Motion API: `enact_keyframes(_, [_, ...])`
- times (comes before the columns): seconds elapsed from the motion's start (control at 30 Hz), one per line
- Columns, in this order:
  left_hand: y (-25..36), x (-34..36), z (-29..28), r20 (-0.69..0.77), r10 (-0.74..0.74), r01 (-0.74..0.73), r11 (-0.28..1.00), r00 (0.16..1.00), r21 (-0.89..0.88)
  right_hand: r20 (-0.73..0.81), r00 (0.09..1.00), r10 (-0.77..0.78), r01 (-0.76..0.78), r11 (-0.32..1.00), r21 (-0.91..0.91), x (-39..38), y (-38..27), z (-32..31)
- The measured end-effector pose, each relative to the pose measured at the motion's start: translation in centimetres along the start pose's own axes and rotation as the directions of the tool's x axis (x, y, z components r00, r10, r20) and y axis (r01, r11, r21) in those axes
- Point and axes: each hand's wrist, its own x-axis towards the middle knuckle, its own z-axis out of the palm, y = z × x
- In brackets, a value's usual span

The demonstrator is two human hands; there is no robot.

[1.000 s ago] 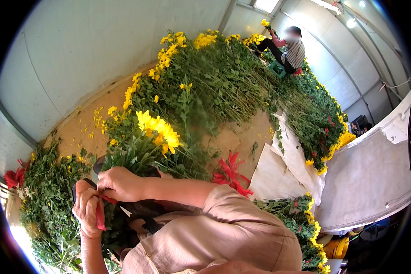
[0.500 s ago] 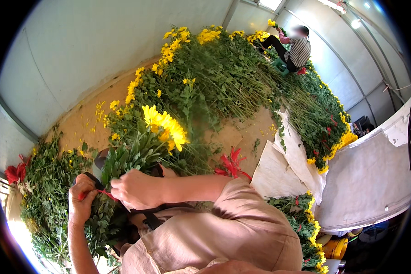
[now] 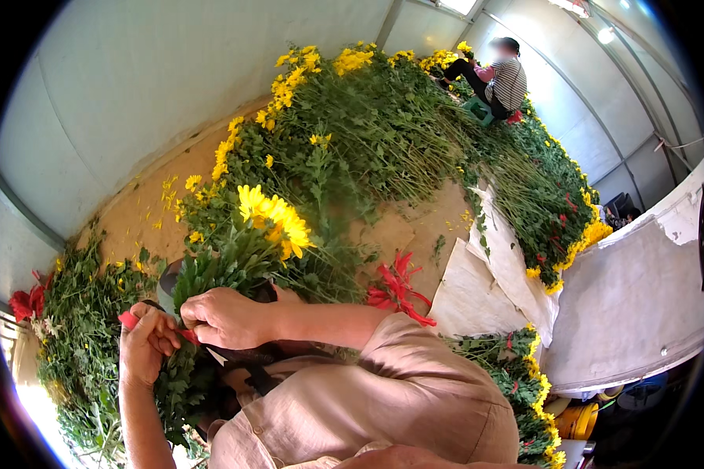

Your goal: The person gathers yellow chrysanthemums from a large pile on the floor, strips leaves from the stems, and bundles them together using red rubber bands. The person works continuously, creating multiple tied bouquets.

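My left hand [image 3: 145, 344] is closed on a red ribbon [image 3: 128, 320], whose short end shows above the thumb. To its right, my right hand [image 3: 219, 316] is closed on the same ribbon against the leafy stems of a bunch of yellow chrysanthemums [image 3: 278, 223]; whether it also grips stems is unclear. The bunch lies tilted across my lap with its blooms pointing away from me. More loose cut stems and leaves [image 3: 86, 352] lie at my left.
A co-worker [image 3: 504, 82] sits on a green stool [image 3: 477, 112] among heaped chrysanthemums [image 3: 383, 117]. Red ribbons [image 3: 399, 289] lie on the brown floor [image 3: 145, 219]. White sheets [image 3: 477, 297], a pale curved board [image 3: 626, 297] and a yellow container [image 3: 576, 422] are at right.
My left hand has moved up and leftward, drawing the red ribbon with it. My right hand shifted right, then slightly back left. The co-worker's raised flower is now lower.
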Motion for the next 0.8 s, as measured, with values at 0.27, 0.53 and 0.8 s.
enact_keyframes(0.27, [-1.1, -1.3, 1.4, 0.066, 0.187, -0.198, 0.896, 0.980, 0.396, -0.063, 0.969, -0.240, 0.199, 0.902, -0.383, 1.7, -1.9, 1.4])
enact_keyframes(0.53, [-2.3, -1.0, 0.7, 0.046, 0.305, -0.301, 0.886, 0.951, 0.354, 0.032, 0.992, -0.120, 0.124, 0.984, -0.125, 2.4, 0.5, -0.7])
enact_keyframes(0.8, [-1.0, -0.5, 0.1, -0.045, 0.177, -0.167, 0.971, 0.983, 0.174, -0.045, 0.972, -0.229, 0.180, 0.859, -0.479, 0.2, -1.1, 1.9])
